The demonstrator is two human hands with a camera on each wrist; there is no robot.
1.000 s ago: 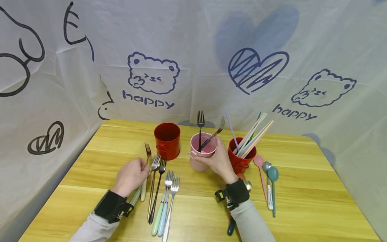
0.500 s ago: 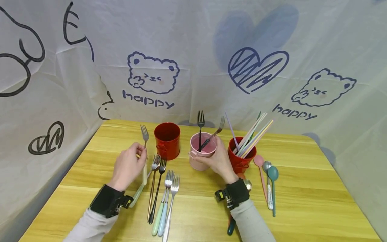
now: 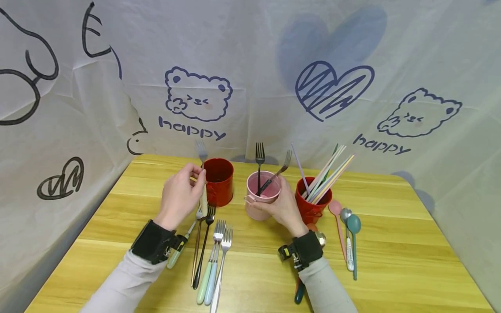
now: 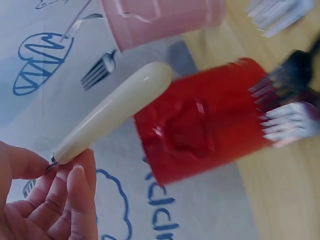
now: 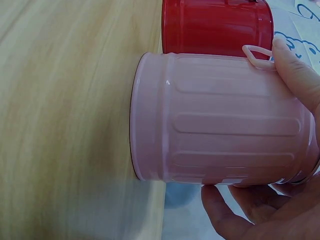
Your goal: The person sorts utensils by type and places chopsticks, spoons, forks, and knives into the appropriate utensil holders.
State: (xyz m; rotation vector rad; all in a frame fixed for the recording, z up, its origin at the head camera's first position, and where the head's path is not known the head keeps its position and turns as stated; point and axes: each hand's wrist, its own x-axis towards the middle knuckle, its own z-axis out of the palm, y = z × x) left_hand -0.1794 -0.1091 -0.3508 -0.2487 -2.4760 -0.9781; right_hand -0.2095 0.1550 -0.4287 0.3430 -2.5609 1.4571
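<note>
My left hand (image 3: 182,195) pinches a cream-handled fork (image 4: 115,112) at the neck between thumb and fingers. Its tines point up and the handle hangs down, just in front of the left side of a red bucket (image 3: 223,193). That bucket shows nothing inside. My right hand (image 3: 287,208) grips a pink bucket (image 5: 225,120) standing on the table, thumb near its small handle and fingers round the other side. Inside the pink bucket lean a black fork (image 3: 260,167) and another dark-handled fork (image 3: 282,169).
Several forks lie in front of the red bucket, among them a silver fork (image 3: 221,269). Another red bucket (image 3: 313,214), right of the pink one, holds several straws (image 3: 328,176). Spoons lie right of it, including a teal spoon (image 3: 354,226). A cloth wall (image 3: 266,113) stands behind the table.
My left hand has lifted the cream-handled fork off the table, turned it upright and carried it right and away, to the red bucket. The right hand and pink bucket have stayed put.
</note>
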